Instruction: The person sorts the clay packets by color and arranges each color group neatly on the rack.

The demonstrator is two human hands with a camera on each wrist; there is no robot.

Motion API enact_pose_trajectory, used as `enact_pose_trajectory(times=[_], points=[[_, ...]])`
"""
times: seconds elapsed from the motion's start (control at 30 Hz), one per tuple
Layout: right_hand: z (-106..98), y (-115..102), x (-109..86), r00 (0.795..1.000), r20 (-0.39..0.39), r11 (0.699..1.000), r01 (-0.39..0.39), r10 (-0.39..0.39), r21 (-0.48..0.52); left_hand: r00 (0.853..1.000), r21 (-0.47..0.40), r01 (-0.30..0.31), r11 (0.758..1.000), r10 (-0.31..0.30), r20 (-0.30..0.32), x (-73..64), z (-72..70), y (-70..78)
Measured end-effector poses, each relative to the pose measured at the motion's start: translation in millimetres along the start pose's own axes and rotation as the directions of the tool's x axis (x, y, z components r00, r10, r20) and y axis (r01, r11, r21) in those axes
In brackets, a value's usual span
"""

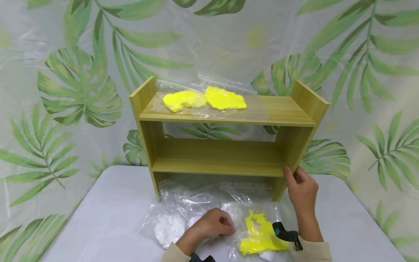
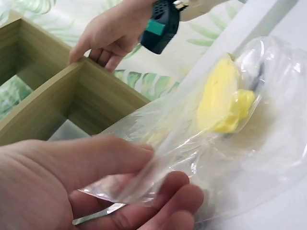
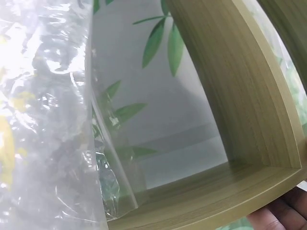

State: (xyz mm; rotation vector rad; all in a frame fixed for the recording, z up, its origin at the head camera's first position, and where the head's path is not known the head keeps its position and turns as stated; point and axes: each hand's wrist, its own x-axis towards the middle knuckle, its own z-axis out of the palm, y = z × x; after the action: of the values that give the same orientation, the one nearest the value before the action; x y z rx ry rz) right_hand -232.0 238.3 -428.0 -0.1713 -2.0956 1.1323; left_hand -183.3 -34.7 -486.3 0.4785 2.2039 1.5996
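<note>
My left hand [image 1: 214,225] is low in front of the shelf, its thumb and fingers pinching the edge of a clear plastic bag [image 2: 163,139]. Inside that bag is a flattened, ragged yellow lump [image 1: 260,236] that looks like soft clay. My right hand [image 1: 302,187] grips the right side panel of a small wooden shelf [image 1: 216,173], thumb in front and fingers behind, level with the lower board. In the right wrist view only fingertips [image 3: 283,213] show, under the panel's edge.
Two clear bags with yellow lumps [image 1: 226,99] lie on the shelf's top board. More bags, with round white lumps [image 1: 168,229], lie on the white table [image 1: 98,214] left of my left hand. A leaf-patterned cloth [image 1: 229,43] hangs behind the shelf.
</note>
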Motion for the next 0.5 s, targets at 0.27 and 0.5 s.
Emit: enact_pose_trajectory(times=[0.27, 0.5], points=[[-0.4, -1.2, 0.0, 1.000, -0.006, 1.000, 0.009, -0.009, 0.011, 0.996, -0.314, 0.087, 0.945, -0.085, 0.020, 5.7, 4.8, -3.8], [-0.7, -1.9, 0.4, 1.000, -0.010, 1.000, 0.023, -0.023, 0.016, 0.988, -0.445, 0.147, 0.883, -0.151, 0.025, 7.9, 4.1, -4.2]])
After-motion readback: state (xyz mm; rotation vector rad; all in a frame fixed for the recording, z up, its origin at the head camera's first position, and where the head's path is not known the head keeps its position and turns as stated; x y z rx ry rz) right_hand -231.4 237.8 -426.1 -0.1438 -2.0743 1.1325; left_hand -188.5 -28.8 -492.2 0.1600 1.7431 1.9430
